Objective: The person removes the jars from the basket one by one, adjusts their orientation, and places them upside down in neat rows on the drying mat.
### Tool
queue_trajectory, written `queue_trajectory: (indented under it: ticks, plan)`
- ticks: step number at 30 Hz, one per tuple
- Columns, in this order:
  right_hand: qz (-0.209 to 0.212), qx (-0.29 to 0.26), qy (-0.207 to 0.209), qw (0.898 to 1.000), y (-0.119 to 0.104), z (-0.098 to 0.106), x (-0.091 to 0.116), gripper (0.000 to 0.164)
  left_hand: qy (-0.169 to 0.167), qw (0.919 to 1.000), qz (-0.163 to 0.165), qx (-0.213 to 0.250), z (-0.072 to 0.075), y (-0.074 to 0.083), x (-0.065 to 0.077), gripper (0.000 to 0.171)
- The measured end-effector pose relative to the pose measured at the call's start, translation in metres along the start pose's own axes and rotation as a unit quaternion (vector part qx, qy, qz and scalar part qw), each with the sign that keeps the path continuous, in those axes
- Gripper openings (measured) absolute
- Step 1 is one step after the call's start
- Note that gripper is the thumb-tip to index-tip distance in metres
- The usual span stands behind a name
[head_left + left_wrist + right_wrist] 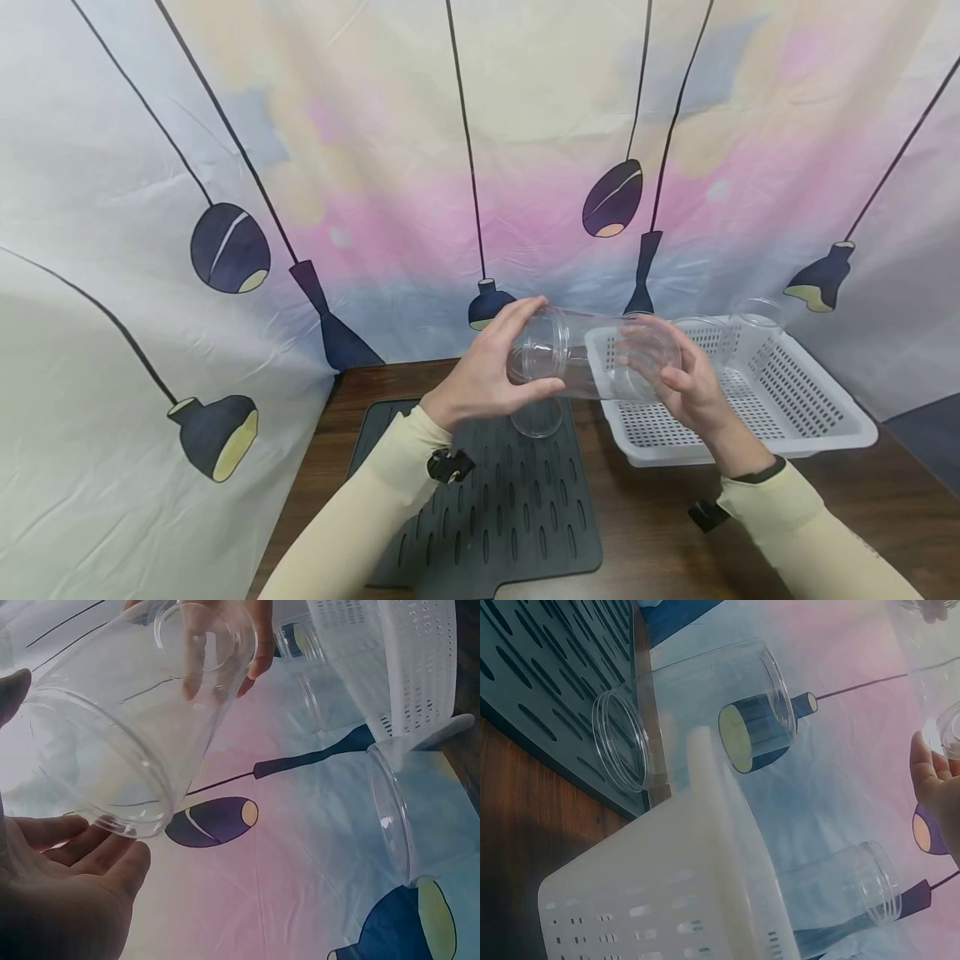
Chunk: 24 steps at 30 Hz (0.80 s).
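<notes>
Both hands hold a clear plastic jar [592, 354] tipped on its side above the dark mat and the basket's near left corner. The left hand [483, 371] grips the ringed mouth end, thumb below and fingers over the top. At the other end, the right hand [696, 387] has its fingers around the base. Beneath the held jar, a second clear jar [686, 705] stands mouth down on the ribbed drying mat [487, 517]. In the left wrist view, the held jar [150, 697] looks bare inside.
To the right, a white perforated basket [832, 433] contains clear jars, one with its rim [757, 312] above the far edge. Mat and basket rest on a dark wooden table [637, 533]. Behind hangs a cloth [420, 167] printed with lamps.
</notes>
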State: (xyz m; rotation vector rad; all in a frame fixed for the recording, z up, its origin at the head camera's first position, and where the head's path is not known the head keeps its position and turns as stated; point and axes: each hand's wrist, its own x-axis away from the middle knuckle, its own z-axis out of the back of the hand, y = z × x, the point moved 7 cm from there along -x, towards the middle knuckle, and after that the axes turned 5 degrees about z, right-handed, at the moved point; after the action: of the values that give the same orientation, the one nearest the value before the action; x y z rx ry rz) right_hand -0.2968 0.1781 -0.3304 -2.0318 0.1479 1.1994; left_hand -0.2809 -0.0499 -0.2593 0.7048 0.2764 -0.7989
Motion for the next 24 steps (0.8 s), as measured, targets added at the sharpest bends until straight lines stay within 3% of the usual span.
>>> queue_trajectory:
  ticks: [9,19,24]
  plan:
    - [-0.005,0.013,0.019,1.000,-0.004,0.005,0.000,0.065,-0.012,0.9994,0.023,-0.025,0.016,-0.012,0.015,0.094]
    - [-0.053,0.090,0.044,0.994,-0.004,0.010,0.007,0.065,-0.019,0.9911,0.107,-0.077,0.040,-0.058,0.056,0.097]
    - [-0.073,0.126,0.046,0.988,-0.005,0.011,0.009,0.063,-0.035,0.9857,0.132,-0.098,0.047,-0.079,0.078,0.098]
